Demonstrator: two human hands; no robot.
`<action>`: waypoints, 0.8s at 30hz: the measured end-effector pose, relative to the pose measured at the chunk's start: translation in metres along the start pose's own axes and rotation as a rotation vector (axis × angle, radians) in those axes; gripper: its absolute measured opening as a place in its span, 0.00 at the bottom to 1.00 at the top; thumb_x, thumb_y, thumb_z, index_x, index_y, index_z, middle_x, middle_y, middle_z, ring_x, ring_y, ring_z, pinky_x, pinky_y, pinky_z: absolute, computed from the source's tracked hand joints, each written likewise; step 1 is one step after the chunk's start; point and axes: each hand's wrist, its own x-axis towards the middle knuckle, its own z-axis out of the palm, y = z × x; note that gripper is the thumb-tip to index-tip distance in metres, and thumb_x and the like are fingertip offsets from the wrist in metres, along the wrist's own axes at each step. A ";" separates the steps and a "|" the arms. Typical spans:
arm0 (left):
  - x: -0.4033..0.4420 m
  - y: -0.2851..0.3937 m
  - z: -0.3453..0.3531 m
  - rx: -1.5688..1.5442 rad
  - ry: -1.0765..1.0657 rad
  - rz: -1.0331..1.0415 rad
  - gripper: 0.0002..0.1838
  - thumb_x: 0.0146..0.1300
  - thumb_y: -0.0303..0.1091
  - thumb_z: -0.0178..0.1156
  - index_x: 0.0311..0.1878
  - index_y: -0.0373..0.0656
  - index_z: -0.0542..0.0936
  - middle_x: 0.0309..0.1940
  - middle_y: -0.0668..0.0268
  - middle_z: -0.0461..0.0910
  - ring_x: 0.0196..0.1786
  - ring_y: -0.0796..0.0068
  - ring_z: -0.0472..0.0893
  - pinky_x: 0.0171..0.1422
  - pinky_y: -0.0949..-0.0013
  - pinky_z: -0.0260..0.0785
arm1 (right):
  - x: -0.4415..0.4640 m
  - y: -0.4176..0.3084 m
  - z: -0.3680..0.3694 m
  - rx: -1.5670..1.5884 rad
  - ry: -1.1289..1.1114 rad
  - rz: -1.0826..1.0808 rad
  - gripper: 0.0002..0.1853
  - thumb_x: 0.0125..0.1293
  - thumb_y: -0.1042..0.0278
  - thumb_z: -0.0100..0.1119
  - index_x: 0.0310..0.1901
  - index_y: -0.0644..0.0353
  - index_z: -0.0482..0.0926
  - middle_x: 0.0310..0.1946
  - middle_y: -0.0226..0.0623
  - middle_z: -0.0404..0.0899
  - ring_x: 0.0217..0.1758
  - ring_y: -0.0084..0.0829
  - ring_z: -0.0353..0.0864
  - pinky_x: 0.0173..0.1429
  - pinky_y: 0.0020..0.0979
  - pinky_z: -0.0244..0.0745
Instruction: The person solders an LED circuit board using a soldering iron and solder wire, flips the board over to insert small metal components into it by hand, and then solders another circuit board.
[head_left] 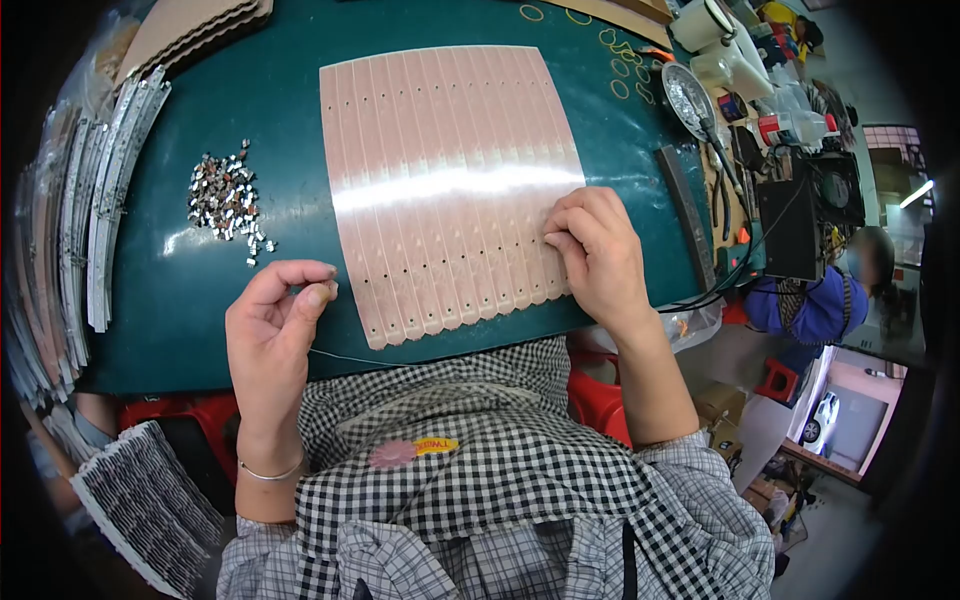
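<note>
A panel of pink, copper-toned strips joined side by side [450, 130] lies on the green table, with small dark holes near both ends and a scalloped near edge. My left hand [275, 320] is closed in a pinch just off the panel's lower left edge. From beside its thumb a thin wire [360, 358] trails right along the table edge. My right hand [600, 250] rests at the panel's right side, thumb and fingertips pressed together over the strips. Whatever is between those fingers is hidden. Left of the panel lies a pile of small shiny metal pieces [222, 195].
Stacked metal-edged strips [120, 190] line the left side. Rubber bands [620, 70] lie at the far right. A dark bar [685, 215], a metal dish [688, 100] and pliers [720, 200] sit along the right edge. Another person in blue [810, 300] is farther right.
</note>
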 end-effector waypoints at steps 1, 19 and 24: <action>0.000 0.000 0.000 0.004 -0.010 0.000 0.11 0.68 0.31 0.61 0.48 0.34 0.79 0.34 0.68 0.81 0.20 0.94 0.61 0.21 0.85 0.48 | 0.001 -0.001 0.000 0.002 -0.004 0.000 0.08 0.47 0.82 0.66 0.29 0.63 0.76 0.33 0.37 0.76 0.41 0.42 0.75 0.44 0.38 0.72; -0.005 -0.003 0.034 -0.629 -0.272 -0.347 0.08 0.67 0.26 0.61 0.46 0.35 0.76 0.38 0.57 0.85 0.19 0.93 0.64 0.20 0.86 0.51 | 0.009 -0.062 -0.004 0.293 0.025 -0.107 0.13 0.45 0.81 0.69 0.34 0.62 0.81 0.34 0.38 0.80 0.39 0.38 0.79 0.42 0.35 0.76; -0.014 -0.001 0.048 -0.753 -0.342 -0.471 0.08 0.68 0.29 0.61 0.46 0.37 0.76 0.35 0.66 0.81 0.19 0.93 0.62 0.20 0.85 0.49 | 0.007 -0.086 0.017 0.412 0.109 -0.282 0.12 0.45 0.81 0.70 0.33 0.63 0.79 0.32 0.38 0.79 0.36 0.39 0.79 0.41 0.36 0.76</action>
